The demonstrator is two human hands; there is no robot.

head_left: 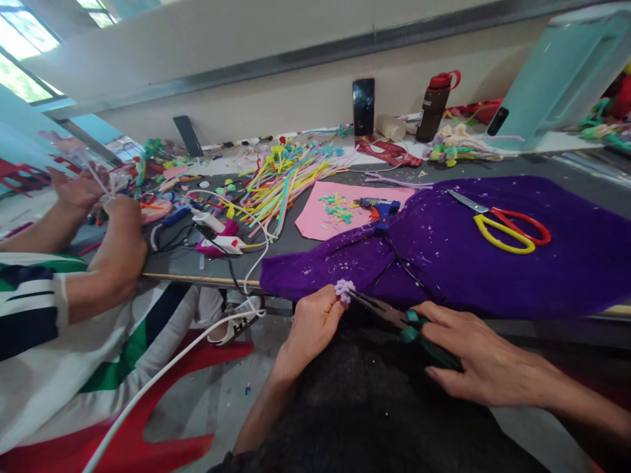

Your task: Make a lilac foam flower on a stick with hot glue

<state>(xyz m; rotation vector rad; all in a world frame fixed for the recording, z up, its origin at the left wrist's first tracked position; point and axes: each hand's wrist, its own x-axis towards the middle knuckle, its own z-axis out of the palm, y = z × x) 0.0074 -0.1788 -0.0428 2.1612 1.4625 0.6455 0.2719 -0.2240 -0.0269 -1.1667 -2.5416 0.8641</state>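
My left hand (pixel 312 326) pinches a small lilac fuzzy pipe-cleaner piece (pixel 344 290) at the near edge of the table. My right hand (pixel 468 358) grips green-handled pliers (pixel 394 318), whose jaws reach up to the lilac piece. Both hands hover over my dark lap, just below a purple cloth (pixel 493 263) spread on the grey table (pixel 197 263).
Red-and-yellow scissors (pixel 507 226) lie on the cloth. A blue glue gun (pixel 380 210) rests on a pink sheet (pixel 315 220) beside a heap of coloured pipe cleaners (pixel 280 177). A phone (pixel 363 106) and a bottle (pixel 434 105) stand at the wall. A person's hands (pixel 118 223) work at left.
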